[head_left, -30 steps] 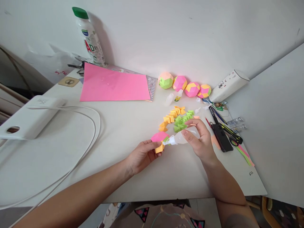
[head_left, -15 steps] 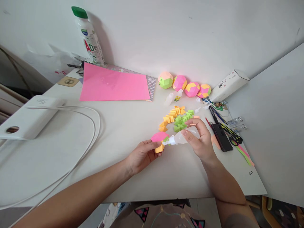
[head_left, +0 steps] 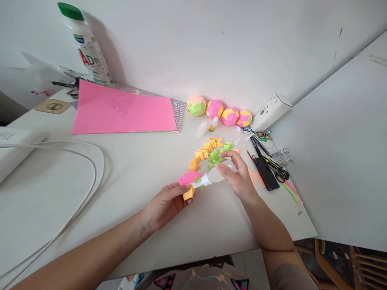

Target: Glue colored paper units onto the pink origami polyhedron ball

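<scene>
My left hand point(head_left: 167, 201) is closed on a partly built folded-paper ball point(head_left: 189, 177) in pink, green and orange, with an orange piece point(head_left: 189, 193) at its near side. In my right hand point(head_left: 242, 177) is a clear squeeze glue bottle point(head_left: 217, 173), tilted with its white nozzle pointing left and down. The nozzle tip lies at the orange piece; whether glue is coming out is too small to tell. Beyond my hands lie a row of folded orange pieces point(head_left: 202, 154) and a cluster of green ones point(head_left: 215, 156), partly hidden by my right fingers.
Several finished paper balls point(head_left: 214, 109) line the wall. A pink sheet point(head_left: 123, 110), a tall white bottle point(head_left: 90, 52) and a white cable point(head_left: 99, 161) are on the left. On the right are a white box point(head_left: 272, 112), a black phone-like object point(head_left: 266, 173) and scissors point(head_left: 281, 173).
The view has turned to the right, so everything shifts left in the picture. Both hands keep their holds, and the nozzle stays at the orange piece.
</scene>
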A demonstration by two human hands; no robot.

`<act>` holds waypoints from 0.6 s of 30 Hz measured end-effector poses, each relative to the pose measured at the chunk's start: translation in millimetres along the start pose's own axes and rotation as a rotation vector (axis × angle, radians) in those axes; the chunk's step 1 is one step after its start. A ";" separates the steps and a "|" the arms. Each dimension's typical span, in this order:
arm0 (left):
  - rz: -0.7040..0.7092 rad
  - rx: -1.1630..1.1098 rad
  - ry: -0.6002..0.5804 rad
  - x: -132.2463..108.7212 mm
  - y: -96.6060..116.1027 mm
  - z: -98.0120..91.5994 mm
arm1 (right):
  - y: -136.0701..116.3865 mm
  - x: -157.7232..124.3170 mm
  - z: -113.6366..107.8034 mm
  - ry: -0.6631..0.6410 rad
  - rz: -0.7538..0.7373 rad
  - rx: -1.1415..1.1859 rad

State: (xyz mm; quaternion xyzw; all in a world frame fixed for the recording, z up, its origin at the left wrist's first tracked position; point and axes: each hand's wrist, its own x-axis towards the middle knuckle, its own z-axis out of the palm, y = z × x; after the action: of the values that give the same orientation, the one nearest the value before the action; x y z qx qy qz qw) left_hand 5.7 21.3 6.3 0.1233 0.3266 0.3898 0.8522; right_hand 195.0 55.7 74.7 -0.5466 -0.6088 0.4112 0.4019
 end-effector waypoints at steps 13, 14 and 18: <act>0.021 -0.020 -0.003 3.3 -0.3 -1.5 | 1.5 -1.1 -2.5 -0.033 0.032 -0.003; 0.018 -0.025 0.002 3.3 -0.1 -1.2 | 1.5 -1.1 -2.8 -0.039 0.040 0.004; 0.014 -0.031 0.018 2.2 0.5 -0.6 | 0.5 -0.9 -3.7 -0.052 0.083 0.033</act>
State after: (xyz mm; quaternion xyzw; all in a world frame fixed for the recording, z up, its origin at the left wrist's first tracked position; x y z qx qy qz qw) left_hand 6.1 23.3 5.1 0.1088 0.3272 0.4020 0.8483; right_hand 198.6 55.0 75.4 -0.5538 -0.5890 0.4514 0.3776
